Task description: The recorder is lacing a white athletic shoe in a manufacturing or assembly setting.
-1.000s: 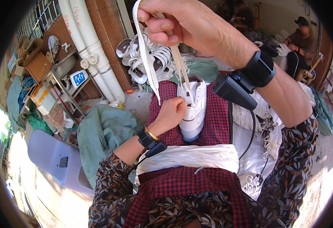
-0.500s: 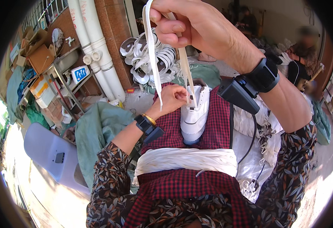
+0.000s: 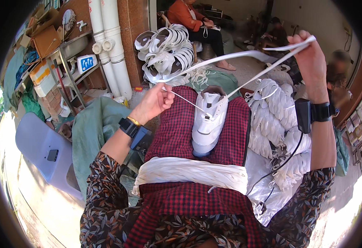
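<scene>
From my distant place I see one white shoe (image 3: 205,134), which stands upright between the person's thighs, with its toe pointing to the body and its opening away. Its upper looks smooth and slightly shiny, the toe is rounded with a greyish tint, and the lining at the collar is brownish. The lace (image 3: 267,70) is white, flat and ribbon-like; two parts run tight from the shoe, and another length curves loosely above it. Under the shoe is a red and black checked cloth (image 3: 172,134), and across the lap lies a thick bundle of white strips (image 3: 193,175). The left hand (image 3: 154,101), low with curled fingers, pinches the lace beside the knee; the right hand (image 3: 311,58), raised on a nearly vertical forearm, grips it between the fingertips.
</scene>
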Available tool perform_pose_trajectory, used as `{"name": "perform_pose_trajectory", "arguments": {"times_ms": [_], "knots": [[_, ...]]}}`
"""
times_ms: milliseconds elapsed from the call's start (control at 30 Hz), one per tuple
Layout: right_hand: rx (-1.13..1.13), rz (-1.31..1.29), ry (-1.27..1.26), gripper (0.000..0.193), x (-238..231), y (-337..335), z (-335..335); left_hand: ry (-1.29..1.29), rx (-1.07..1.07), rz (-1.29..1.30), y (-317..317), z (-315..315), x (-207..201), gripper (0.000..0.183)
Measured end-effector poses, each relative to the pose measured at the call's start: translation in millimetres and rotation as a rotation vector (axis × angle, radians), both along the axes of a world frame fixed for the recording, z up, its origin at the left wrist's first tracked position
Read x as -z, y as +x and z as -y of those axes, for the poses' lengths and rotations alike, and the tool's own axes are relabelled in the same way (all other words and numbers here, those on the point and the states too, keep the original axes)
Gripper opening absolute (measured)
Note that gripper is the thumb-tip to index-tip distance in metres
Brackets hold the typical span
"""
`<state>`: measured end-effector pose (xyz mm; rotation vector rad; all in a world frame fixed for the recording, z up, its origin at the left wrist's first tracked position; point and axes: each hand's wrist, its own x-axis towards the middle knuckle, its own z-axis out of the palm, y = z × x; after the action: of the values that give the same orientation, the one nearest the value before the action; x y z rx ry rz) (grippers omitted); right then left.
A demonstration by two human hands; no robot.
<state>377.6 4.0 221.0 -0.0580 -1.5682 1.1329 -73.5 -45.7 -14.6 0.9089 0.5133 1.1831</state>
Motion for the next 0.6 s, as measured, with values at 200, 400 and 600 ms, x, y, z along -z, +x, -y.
{"name": "perform_pose_trajectory", "arguments": {"times_ms": [200, 400, 600], "knots": [[0.503, 0.021, -0.362, 0.019, 107, 146, -34, -0.121, -0.441, 0.118, -85, -1, 22, 0.036], [1.115, 1.824, -0.188, 0.027, 223, 147, -29, -0.228, -0.260, -0.695, -110, 22, 11, 0.039], [0.827, 0.986, 0.273, 0.018, 211, -13, 13, 0.632, -0.837, -1.488, -20, 18, -2, 0.021]]}}
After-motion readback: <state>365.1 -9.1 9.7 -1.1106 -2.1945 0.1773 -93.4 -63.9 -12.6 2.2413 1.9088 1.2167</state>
